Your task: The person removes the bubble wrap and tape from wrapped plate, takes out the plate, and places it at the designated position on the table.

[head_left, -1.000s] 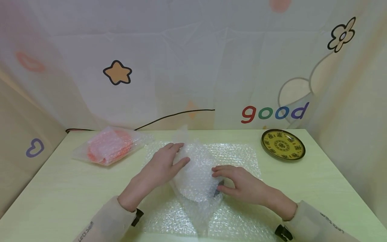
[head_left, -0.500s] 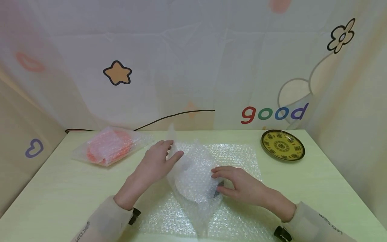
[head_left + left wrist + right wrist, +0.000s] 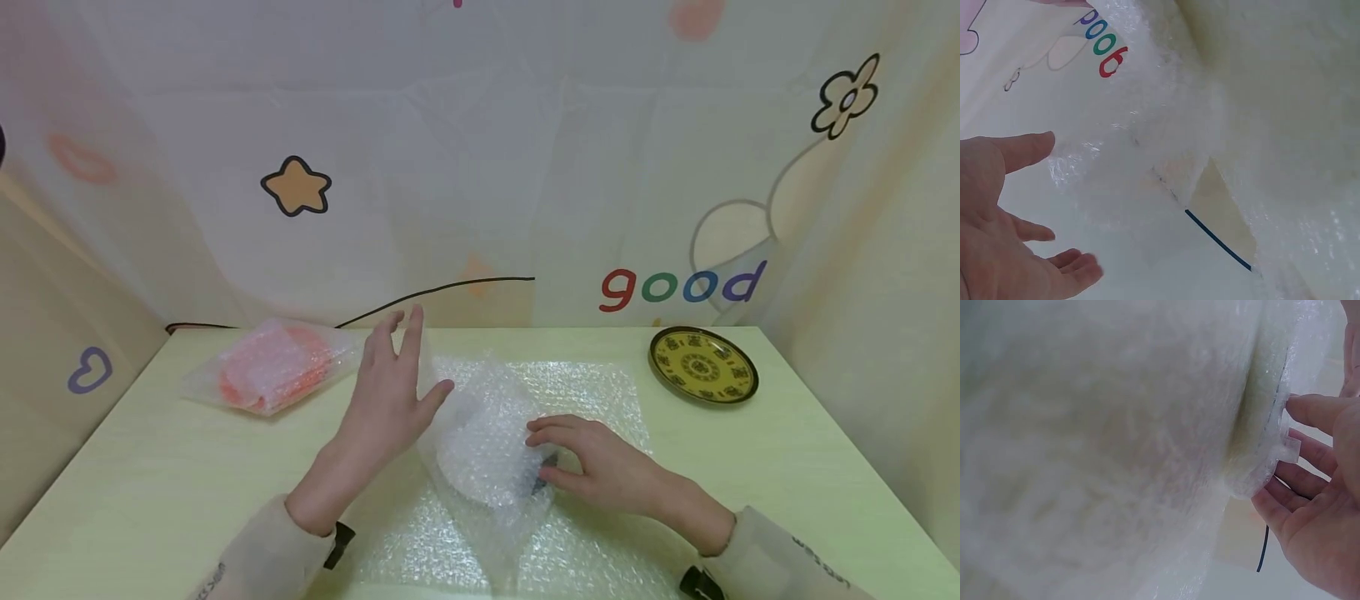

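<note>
One roundish, bubbly plastic bundle [image 3: 489, 454]

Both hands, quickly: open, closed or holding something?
Left hand: open, holding nothing.
Right hand: curled, holding the bubble-wrapped bundle by its edge.

A table [image 3: 795, 483] carries bubble wrap [image 3: 491, 517], pink packet [image 3: 273, 367] and plate [image 3: 703, 365].
</note>
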`<state>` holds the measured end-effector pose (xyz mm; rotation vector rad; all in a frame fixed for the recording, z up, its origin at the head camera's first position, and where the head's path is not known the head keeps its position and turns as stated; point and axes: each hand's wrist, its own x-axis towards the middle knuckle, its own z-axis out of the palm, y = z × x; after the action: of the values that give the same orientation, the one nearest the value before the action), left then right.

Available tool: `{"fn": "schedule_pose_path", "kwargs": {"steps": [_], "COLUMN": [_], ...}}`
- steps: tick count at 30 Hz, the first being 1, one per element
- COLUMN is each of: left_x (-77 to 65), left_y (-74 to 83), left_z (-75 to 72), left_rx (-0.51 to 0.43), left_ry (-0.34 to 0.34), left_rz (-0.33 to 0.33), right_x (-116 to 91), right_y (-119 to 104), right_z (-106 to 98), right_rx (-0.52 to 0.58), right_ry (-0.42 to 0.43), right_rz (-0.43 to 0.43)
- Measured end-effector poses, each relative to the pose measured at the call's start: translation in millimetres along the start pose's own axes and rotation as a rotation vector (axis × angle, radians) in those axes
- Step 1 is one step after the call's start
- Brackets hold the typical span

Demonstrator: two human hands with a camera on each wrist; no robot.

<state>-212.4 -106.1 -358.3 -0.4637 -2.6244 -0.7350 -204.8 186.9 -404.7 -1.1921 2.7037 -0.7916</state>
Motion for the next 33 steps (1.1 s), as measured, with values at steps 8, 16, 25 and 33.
{"fn": "schedule_pose_path", "kwargs": {"steps": [8, 16, 25, 33], "left_x": [-1.3, -4.6, -5.7, -6.6], "left_y": [14.6, 24.4, 24.2, 22.4], "left_z": [6.8, 14.9, 21.3, 24.0], "left_rx": [-0.008, 0.007, 0.159, 0.26], "left_ry": [0.058, -0.112, -0.247, -0.278], "left_rz": [0.39, 0.52, 0.504, 0.424], "right_x": [1, 2, 2, 2], "right_y": [1, 1, 1, 1], "right_z": [1, 1, 2, 1], "right_rx": [0.003, -0.01, -0.012, -0.023], "right_ry": [0.0, 0.01, 0.016, 0.024], "right_rz": [0.002, -0.01, -0.025, -0.032]}}
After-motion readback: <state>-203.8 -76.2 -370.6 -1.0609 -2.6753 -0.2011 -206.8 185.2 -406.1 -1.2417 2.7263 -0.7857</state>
